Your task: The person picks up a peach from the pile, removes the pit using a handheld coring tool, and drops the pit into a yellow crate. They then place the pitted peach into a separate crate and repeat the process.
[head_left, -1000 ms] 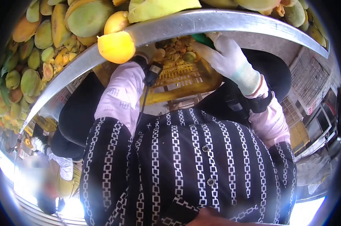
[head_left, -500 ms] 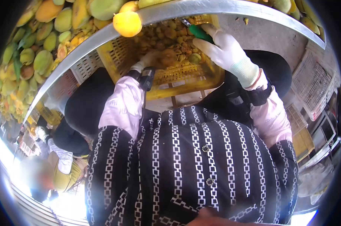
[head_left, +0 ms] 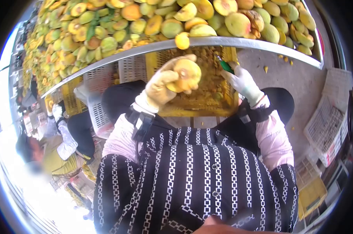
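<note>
L HAND GRIPS FRUIT, R HAND HAS GREEN-HANDLED TOOL

Gloved L hand (head_left: 160, 84) is closed on a yellow-orange fruit (head_left: 189, 75), held up above the yellow crate (head_left: 192, 113), just below the bench (head_left: 262, 43) edge. Thumb side is across the near face of the fruit, other fingers behind/under it; pale spot visible on that face.

Gloved R hand (head_left: 243, 82) is closed round a green-handled tool (head_left: 226, 67), over the crate's R side. Tool's slim metal end points up & L, clear of the fruit. Hands are apart, L one nearer the ctr.

Crate sits b/w the person's knees, w/ small fruit bits inside, too blurred to tell apart. Bench has a curved metal rim & carries a big fruit heap (head_left: 141, 25), green, yellow & orange, some pcs cut open. Small yellow pc. (head_left: 182, 40) overlaps the rim, directly above the held fruit.

Far R: pale mesh crate (head_left: 325, 128) on the floor, w/ contents too small to ID. Far L: co-worker (head_left: 61, 156) in a yellowish top, gloved, seated by the bench; light-coloured crate (head_left: 99, 117) stands b/w the two people.
</note>
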The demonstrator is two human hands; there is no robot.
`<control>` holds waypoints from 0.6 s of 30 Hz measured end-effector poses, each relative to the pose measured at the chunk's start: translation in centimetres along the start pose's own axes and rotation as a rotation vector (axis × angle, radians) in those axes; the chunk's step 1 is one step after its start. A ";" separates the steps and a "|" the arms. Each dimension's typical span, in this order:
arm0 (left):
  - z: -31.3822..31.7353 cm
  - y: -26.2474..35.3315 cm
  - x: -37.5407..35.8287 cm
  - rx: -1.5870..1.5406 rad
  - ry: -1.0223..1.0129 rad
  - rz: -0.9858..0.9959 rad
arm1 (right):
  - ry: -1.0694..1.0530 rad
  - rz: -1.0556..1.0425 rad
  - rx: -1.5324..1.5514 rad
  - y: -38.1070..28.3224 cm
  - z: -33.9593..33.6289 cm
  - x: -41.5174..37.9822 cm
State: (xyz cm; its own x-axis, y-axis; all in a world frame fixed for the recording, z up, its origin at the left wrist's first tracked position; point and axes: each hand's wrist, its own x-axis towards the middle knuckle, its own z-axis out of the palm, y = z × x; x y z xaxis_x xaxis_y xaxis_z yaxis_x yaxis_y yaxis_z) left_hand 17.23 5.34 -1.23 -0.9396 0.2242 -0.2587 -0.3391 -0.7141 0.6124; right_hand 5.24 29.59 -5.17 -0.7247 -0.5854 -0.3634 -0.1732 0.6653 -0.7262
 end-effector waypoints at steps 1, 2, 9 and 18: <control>0.5 1.7 -0.6 -0.012 0.114 0.053 | -0.040 0.104 0.067 -0.5 -0.2 -0.1; 1.1 3.6 -0.9 0.120 0.253 0.150 | -0.082 0.216 0.132 -0.8 -0.4 -0.1; -8.7 13.5 -0.3 1.809 1.057 0.536 | -0.160 0.212 0.113 1.9 0.5 0.8; -10.2 8.8 1.0 0.999 0.851 1.076 | -0.484 0.200 -0.230 2.6 4.5 0.9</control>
State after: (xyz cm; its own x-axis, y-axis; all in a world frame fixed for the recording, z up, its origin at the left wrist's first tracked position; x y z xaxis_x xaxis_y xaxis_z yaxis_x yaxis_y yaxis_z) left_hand 13.78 -7.55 -3.73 -0.5707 -0.6783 0.4628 0.1810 0.4459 0.8766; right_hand 7.10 28.70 -10.06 -0.3795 -0.5474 -0.7459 -0.2445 0.8369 -0.4898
